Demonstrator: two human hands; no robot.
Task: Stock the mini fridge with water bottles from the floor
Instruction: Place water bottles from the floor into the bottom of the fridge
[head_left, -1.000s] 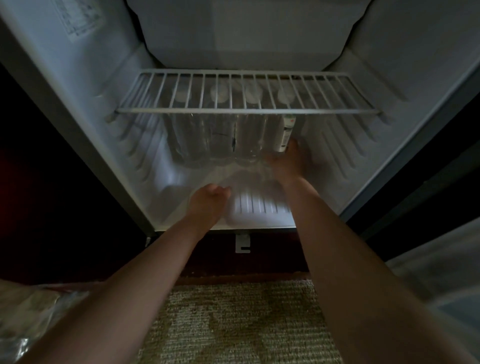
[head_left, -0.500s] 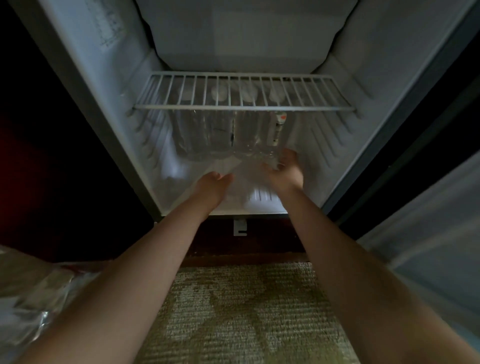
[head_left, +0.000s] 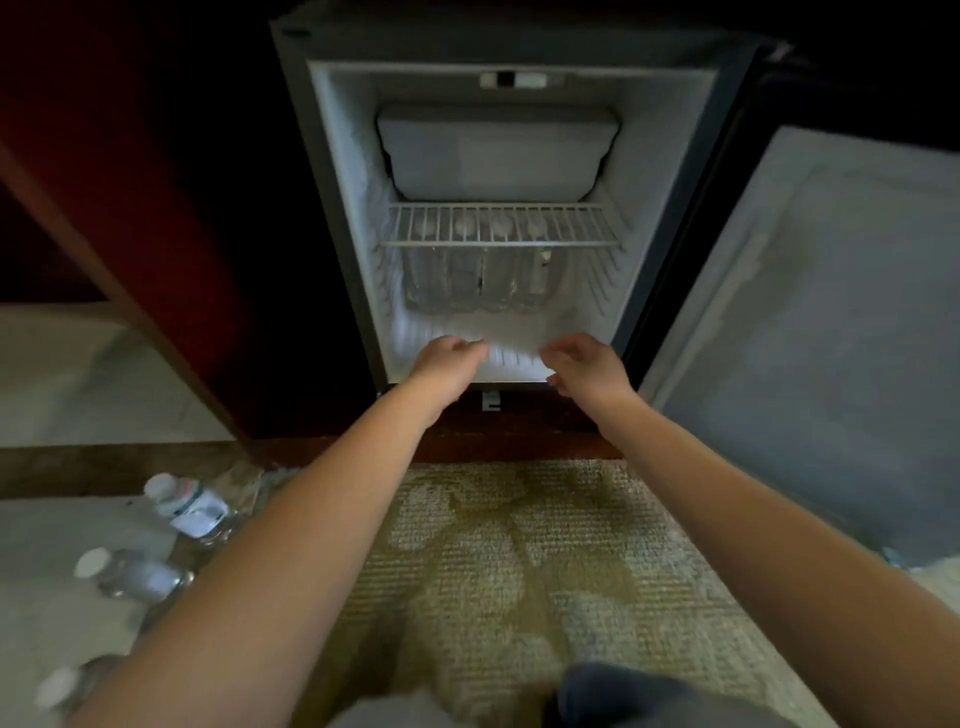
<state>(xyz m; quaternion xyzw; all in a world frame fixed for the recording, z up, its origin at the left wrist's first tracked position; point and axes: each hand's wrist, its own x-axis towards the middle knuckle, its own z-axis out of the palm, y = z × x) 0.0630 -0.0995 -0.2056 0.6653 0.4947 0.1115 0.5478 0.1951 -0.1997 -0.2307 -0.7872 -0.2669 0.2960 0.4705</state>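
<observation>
Where the fridge bottles stand: a row of water bottles (head_left: 480, 283) at the back of the mini fridge (head_left: 337, 208), under the wire shelf (head_left: 498, 242)
Floor bottles (head_left: 187, 504): three lie on the floor at the left, beside the rug (head_left: 519, 571)
Left hand (head_left: 452, 358): at the fridge's front edge, fingers loosely bent, holding nothing
Right hand (head_left: 587, 369): near the left one, not touching, fingers loosely bent, empty
Fridge door (head_left: 831, 338): wide open on the right
</observation>
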